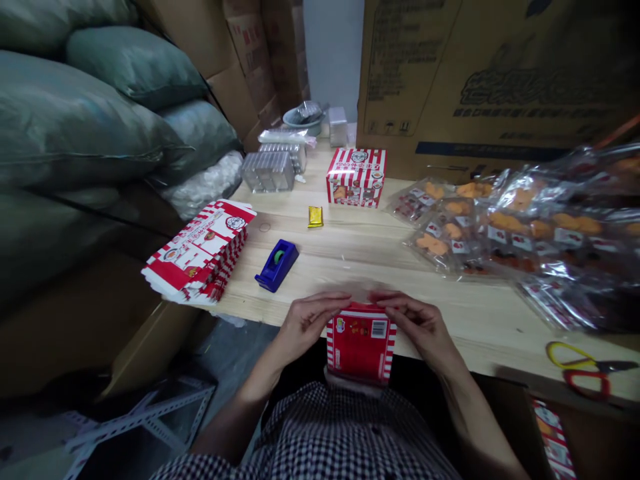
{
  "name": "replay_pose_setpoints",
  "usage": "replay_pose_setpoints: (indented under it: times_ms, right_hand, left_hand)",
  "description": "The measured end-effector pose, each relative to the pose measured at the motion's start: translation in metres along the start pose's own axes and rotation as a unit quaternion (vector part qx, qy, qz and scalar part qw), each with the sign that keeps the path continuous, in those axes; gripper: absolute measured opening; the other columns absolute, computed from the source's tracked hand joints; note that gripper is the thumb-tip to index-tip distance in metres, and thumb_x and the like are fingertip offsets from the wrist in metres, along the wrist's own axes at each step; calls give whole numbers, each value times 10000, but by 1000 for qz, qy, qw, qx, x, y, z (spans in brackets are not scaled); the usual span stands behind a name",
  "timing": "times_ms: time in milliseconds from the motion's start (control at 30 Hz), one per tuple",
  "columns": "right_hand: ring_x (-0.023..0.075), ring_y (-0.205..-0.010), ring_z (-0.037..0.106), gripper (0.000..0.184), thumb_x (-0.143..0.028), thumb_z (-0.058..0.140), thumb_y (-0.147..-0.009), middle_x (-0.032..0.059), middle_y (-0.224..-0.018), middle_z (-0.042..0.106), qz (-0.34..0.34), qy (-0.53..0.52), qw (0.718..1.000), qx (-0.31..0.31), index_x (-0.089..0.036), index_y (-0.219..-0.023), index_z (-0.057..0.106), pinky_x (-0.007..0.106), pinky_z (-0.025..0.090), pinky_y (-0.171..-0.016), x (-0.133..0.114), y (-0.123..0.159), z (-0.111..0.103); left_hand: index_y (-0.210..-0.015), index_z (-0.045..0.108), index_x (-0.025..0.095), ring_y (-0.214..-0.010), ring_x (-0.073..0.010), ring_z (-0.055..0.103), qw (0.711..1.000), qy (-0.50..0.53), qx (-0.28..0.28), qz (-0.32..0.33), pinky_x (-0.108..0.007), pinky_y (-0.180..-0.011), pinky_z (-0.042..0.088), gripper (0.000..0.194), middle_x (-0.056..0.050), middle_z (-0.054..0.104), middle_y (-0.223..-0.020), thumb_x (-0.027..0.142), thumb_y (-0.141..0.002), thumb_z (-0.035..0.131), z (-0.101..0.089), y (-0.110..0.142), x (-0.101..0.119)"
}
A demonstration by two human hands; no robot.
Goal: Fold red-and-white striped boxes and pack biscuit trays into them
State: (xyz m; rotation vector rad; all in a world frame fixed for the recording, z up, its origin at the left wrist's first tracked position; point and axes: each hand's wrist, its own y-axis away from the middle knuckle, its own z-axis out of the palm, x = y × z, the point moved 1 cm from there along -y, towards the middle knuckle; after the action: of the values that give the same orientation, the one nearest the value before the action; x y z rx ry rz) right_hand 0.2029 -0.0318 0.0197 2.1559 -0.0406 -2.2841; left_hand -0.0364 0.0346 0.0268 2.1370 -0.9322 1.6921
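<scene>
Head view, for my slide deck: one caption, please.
Left hand and right hand hold a red box by its top, blue tape dispenser nearby.

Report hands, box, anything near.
Left hand, right hand: fingers at red box's top edge. Barcode face visible. Blue tape dispenser beyond left hand, untouched.

Left of the pale, smooth wood table [350, 247] sit dull woven-plastic sacks [90, 113]; right on it, glossy clear plastic packets [530, 227].
</scene>
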Motion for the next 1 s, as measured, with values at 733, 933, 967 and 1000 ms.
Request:
replay_pose_setpoints:
  times_ms: [733,933,967,1000]
  right_hand:
    - [233,-924,740,264,-433,810,-758,55,-993,791,123,-61,990,4,-244,-940,778,376,586,-858,57,22,40]
    - [241,-977,721,378,-520,784,-764,67,-1071,765,131,-55,990,11,-243,-1013,717,393,574,-892,61,27,38]
    - [242,-981,718,399,-529,777,-767,69,-1081,760,136,-55,989,13,-246,-1040,706,390,576,-885,62,29,39]
    - [242,-978,718,417,-532,778,-765,69,-1077,758,141,-57,988,19,-248,-1060,696,385,579,-873,63,31,39]
  left_hand:
    - [-1119,748,174,-1027,-241,698,955,174,47,-236,-379,-944,538,324,-110,754,-1116,345,-846,717,39,36,-39]
    - [-1210,714,195,-1114,-257,676,964,147,0,-220,-411,-1013,501,385,-115,721,-1222,354,-859,711,34,35,-38]
    - [-1218,712,208,-1128,-256,671,967,135,-22,-214,-412,-1026,490,375,-107,720,-1230,358,-875,693,33,34,-34]
    - [-1223,711,220,-1130,-251,671,970,125,-46,-206,-410,-1033,483,360,-98,720,-1233,361,-893,670,32,32,-31]
